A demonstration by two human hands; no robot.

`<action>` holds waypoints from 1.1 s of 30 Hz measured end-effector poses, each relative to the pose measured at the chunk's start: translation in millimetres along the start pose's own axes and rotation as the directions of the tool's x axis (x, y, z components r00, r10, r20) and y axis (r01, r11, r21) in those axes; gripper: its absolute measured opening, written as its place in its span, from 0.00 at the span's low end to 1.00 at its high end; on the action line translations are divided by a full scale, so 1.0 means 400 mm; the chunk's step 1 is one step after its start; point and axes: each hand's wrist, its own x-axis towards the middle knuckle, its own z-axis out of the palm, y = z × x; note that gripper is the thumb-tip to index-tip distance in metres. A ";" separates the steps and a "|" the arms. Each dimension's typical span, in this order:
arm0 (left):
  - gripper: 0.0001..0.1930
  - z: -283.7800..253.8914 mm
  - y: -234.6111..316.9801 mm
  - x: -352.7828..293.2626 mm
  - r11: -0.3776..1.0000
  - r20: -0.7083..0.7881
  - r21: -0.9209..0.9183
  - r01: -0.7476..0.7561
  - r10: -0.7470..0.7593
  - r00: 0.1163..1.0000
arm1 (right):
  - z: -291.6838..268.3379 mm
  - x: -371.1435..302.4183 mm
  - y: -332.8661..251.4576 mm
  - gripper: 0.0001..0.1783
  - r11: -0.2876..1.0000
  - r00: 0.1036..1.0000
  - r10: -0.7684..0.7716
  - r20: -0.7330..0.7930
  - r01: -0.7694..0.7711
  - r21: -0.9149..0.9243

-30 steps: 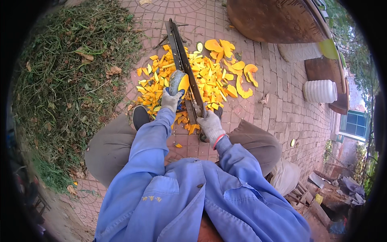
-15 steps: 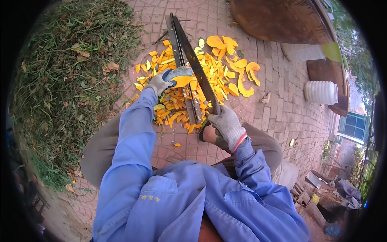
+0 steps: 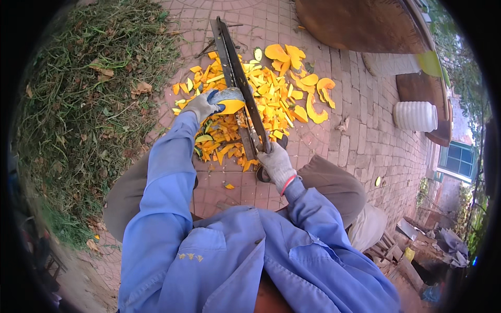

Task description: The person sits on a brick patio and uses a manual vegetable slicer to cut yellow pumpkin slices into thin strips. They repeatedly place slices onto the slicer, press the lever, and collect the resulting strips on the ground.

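Observation:
My left hand (image 3: 200, 107), in a grey and blue work glove, is closed on a pumpkin piece (image 3: 231, 106) with greyish rind and orange flesh. The piece lies against a long hinged chopping blade (image 3: 244, 81), on its left side. My gloved right hand (image 3: 276, 165) wraps round the near handle end of the blade. Beneath the blade runs its narrow base (image 3: 221, 49), on the ground and hinged at the far end. Chopped pumpkin strips (image 3: 269, 91) are heaped on both sides of the base. Whether the edge has entered the held piece is hidden.
Larger pumpkin slices (image 3: 314, 108) lie right of the heap on the brick paving (image 3: 360, 125). A mound of dry grass and vines (image 3: 94, 99) rises at left. Big brown vats (image 3: 355, 26) and a white ribbed tub (image 3: 415, 116) stand at right. My bent knees flank the cutter.
The blade has come down toward its base and swung left at the handle end. My right hand moved left with it. My left hand and the pumpkin piece shifted slightly left.

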 end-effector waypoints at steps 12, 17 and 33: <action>0.38 0.029 0.097 -0.076 0.964 -0.076 -0.259 0.066 -0.088 0.993 | 0.020 -0.005 -0.030 0.14 1.000 0.999 0.014 -0.053 -0.015 -0.026; 0.38 0.012 0.175 -0.120 0.984 -0.065 -0.058 0.166 -0.170 0.983 | 0.015 -0.006 -0.016 0.15 0.998 0.998 -0.031 -0.055 0.028 -0.058; 0.27 0.139 0.115 -0.132 0.731 -0.269 -0.677 0.086 -0.355 0.895 | -0.121 -0.025 -0.097 0.22 0.998 0.999 0.013 0.050 -0.010 -0.063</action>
